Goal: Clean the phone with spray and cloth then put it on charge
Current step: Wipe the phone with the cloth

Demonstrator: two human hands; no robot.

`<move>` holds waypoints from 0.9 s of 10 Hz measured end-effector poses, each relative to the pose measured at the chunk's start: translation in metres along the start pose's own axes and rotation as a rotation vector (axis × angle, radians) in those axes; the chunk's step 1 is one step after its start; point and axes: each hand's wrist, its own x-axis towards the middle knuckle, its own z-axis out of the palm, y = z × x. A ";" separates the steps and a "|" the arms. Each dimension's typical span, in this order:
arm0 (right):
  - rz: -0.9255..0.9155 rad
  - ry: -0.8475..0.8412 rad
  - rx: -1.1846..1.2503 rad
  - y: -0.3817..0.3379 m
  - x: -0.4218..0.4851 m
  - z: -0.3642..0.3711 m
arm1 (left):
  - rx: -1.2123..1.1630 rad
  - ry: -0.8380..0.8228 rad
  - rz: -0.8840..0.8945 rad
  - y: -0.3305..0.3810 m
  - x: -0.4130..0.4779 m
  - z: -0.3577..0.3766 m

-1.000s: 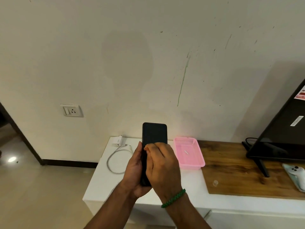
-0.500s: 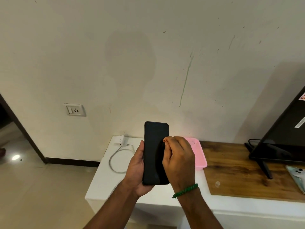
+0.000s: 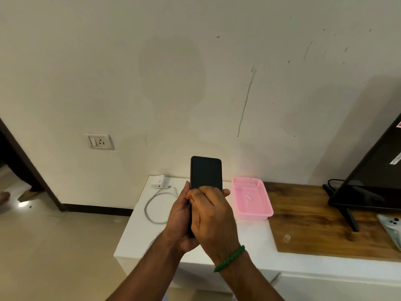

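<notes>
white desk [image 3: 138, 240] below me, pink basket [image 3: 268, 205] at its two o'clock. phone [image 3: 205, 172] upright over the desk, left grip [image 3: 179, 218] curled round its edges, right grip [image 3: 213, 216] pinching an orange cloth [image 3: 189, 195] against the screen. charger [image 3: 159, 182] at ten o'clock.

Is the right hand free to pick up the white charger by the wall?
Probably not yet: the right hand pinches an orange cloth against the phone. The charger itself lies uncovered on the white cabinet.

Home living room: television [image 3: 373, 170] on a wooden counter [image 3: 314, 224], wall socket [image 3: 99, 141], charger [image 3: 159, 182], scuffed painted wall [image 3: 195, 83], glossy tiled floor [image 3: 54, 246].
</notes>
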 end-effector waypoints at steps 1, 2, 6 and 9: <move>-0.469 -0.450 -0.648 -0.003 0.002 -0.006 | -0.004 0.014 0.003 0.005 0.000 0.004; -0.281 -0.834 -0.878 -0.007 0.003 -0.028 | 0.012 0.020 -0.010 0.007 0.001 0.001; -0.692 -0.763 -1.131 -0.015 -0.004 -0.039 | 0.063 0.047 -0.008 0.009 -0.001 0.005; -0.646 -0.664 -1.082 -0.016 0.034 -0.025 | 0.007 0.100 -0.008 -0.003 -0.001 0.007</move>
